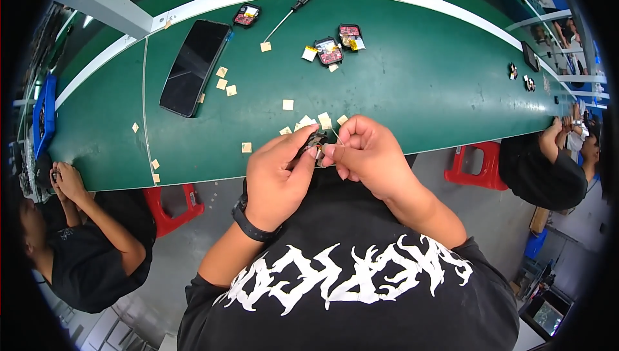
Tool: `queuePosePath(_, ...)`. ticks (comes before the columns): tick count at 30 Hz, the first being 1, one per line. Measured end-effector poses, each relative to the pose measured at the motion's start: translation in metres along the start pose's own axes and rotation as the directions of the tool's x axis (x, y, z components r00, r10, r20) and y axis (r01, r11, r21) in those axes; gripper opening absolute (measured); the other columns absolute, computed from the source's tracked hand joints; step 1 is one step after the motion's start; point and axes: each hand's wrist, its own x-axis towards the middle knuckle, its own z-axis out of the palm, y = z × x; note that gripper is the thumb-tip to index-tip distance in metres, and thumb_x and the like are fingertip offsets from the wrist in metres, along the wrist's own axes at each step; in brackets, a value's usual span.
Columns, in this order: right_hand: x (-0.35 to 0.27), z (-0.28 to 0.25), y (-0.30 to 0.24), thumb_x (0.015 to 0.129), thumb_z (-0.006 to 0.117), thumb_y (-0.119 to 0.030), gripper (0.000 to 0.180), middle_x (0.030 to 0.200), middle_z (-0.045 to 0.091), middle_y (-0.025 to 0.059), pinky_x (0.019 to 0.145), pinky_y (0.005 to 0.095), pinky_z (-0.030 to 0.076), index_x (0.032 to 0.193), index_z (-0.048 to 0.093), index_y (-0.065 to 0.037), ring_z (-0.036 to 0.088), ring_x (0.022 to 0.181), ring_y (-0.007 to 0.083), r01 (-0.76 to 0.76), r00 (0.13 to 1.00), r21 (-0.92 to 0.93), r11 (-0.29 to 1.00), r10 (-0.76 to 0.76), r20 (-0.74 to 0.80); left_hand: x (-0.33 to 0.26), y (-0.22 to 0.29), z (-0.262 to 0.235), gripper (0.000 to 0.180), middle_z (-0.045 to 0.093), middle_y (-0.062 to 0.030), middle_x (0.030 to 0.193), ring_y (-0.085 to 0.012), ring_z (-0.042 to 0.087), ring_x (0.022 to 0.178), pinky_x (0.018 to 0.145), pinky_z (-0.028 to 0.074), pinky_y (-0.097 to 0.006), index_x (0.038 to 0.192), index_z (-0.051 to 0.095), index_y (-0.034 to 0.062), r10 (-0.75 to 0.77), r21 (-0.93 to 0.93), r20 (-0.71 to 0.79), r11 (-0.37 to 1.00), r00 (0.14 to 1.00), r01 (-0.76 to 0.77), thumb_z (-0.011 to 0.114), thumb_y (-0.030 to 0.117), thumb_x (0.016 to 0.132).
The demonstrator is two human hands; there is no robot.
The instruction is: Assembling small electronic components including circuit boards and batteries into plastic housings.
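At the near edge of the green table, my left hand (pixel 278 169) grips a small black electronic device (pixel 314 143) between thumb and fingers. My right hand (pixel 376 159) is closed in a pinch against the device's right side. A thin pale strip (pixel 336 136) sticks up by its fingertips; what it belongs to is too small to tell. Just beyond my hands lies a loose cluster of cream-coloured square pads (pixel 307 121). My fingers cover much of the device.
A large black phone (pixel 196 67) lies at the left, with a screwdriver (pixel 291 13) beyond it. Opened black device housings (pixel 329 50) with red boards sit farther back. More square pads (pixel 231 90) are scattered about. Co-workers sit at both sides, near red stools (pixel 477 166).
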Motion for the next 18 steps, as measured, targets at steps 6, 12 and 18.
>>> queuePosePath(6, -0.004, 0.006, 0.012, 0.096, 0.069, -0.005, 0.017, 0.074, 0.068, 0.0038, 0.051, 0.0224, 0.041, 0.092, 0.052, -0.003, 0.055, 0.058, 0.0043, 0.168, 0.983, -0.174, 0.97, -0.179, -0.051, 0.002, 0.002, 0.002, 0.033, 0.069, -0.0113, 0.089, -0.0128, 0.063, 0.068, 0.063, 0.05, -0.026, 0.124, 0.067, -0.0024, -0.059, -0.027, -0.016, 0.998, 0.998, 0.059, 0.065, -0.001, 0.091)
queuePosePath(12, -0.002, -0.001, 0.023, 0.093, 0.071, -0.004, 0.02, 0.074, 0.064, -0.0005, 0.053, 0.0219, 0.039, 0.1, 0.053, 0.0, 0.051, 0.059, 0.0019, 0.372, 0.911, -0.268, 0.889, -0.404, -0.075, 0.003, 0.004, -0.003, 0.036, 0.067, -0.0086, 0.107, -0.0115, 0.066, 0.093, 0.081, 0.055, -0.026, 0.132, 0.061, -0.0073, -0.179, -0.129, 0.067, 0.974, 0.982, 0.186, 0.06, -0.004, 0.097)
queuePosePath(18, 0.001, 0.006, 0.018, 0.087, 0.078, -0.003, 0.041, 0.087, 0.064, 0.0003, 0.055, 0.0204, 0.039, 0.119, 0.052, 0.0, 0.046, 0.062, 0.0008, 0.326, 0.943, -0.123, 0.937, -0.331, -0.026, 0.003, -0.004, -0.006, 0.038, 0.066, -0.0093, 0.113, -0.013, 0.066, 0.098, 0.087, 0.058, -0.028, 0.138, 0.056, -0.0076, -0.233, -0.291, 0.108, 0.922, 0.966, 0.255, 0.055, -0.004, 0.1)
